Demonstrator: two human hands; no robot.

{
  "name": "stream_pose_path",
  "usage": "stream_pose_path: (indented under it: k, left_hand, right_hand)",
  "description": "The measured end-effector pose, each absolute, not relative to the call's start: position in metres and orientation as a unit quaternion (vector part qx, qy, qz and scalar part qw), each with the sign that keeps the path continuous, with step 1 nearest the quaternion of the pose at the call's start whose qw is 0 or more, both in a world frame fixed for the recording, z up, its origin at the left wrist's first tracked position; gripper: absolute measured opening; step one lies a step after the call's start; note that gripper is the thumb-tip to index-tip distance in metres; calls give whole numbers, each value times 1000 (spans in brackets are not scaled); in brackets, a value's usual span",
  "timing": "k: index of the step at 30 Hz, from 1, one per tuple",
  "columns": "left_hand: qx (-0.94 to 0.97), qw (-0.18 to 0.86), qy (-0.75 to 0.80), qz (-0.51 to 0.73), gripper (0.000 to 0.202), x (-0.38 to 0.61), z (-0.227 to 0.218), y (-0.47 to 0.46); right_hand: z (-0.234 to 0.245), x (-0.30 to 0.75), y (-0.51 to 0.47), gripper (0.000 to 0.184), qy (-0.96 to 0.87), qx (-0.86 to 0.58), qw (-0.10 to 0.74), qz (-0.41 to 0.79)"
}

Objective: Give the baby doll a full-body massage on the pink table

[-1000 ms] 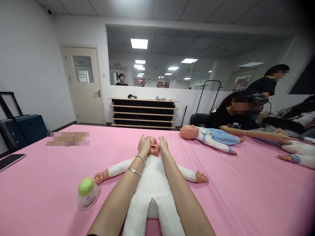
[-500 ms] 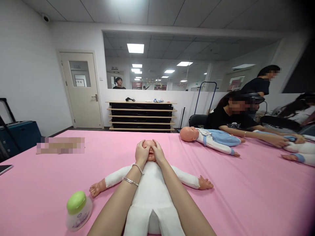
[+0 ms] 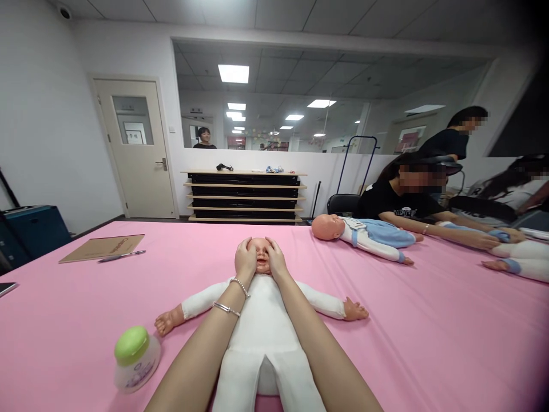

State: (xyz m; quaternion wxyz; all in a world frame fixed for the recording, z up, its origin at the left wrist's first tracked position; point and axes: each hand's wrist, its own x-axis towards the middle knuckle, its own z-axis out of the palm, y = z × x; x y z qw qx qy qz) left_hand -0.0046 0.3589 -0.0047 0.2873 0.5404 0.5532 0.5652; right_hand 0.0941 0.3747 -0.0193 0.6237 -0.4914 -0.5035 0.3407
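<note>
A baby doll (image 3: 268, 320) with a white cloth body lies on its back, arms spread, its head away from me. My left hand (image 3: 246, 258) is curved round the left side of the doll's head, and my right hand (image 3: 275, 258) round the right side. The doll's eyes, nose and open mouth show between my palms. My fingertips rest near the top of its head. On my left wrist are a beaded bracelet (image 3: 240, 286) and a silver bangle (image 3: 226, 309). Beside the doll's hand on the left stands a jar (image 3: 137, 360) with a green lid.
The table has a pink cover (image 3: 429, 332). A brown notebook (image 3: 98, 247) and a pen (image 3: 122, 256) lie at the far left. Another doll (image 3: 364, 233), dressed in blue and white, lies at the right. A person (image 3: 412, 197) there handles a further doll (image 3: 521, 254).
My thumbs have slid outward from the middle of the doll's face to its sides, uncovering the eyes and nose. The view has tilted slightly.
</note>
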Motion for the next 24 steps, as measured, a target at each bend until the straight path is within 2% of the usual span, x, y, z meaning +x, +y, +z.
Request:
stream_pose_path:
  k: [5,15,24]
  left_hand:
    - [562,260,563,548,44,-5,-3,355]
    - [555,263,563,554,40,-2,-6,360]
    - [570,245,560,549,43,-3,-6,357]
  right_hand:
    - [-18,94,370,51,-521,-475,627,331]
    - [-17,94,373,42,-493,-495,632,334]
    - [-20,96,372,44,-497,-473,645,335]
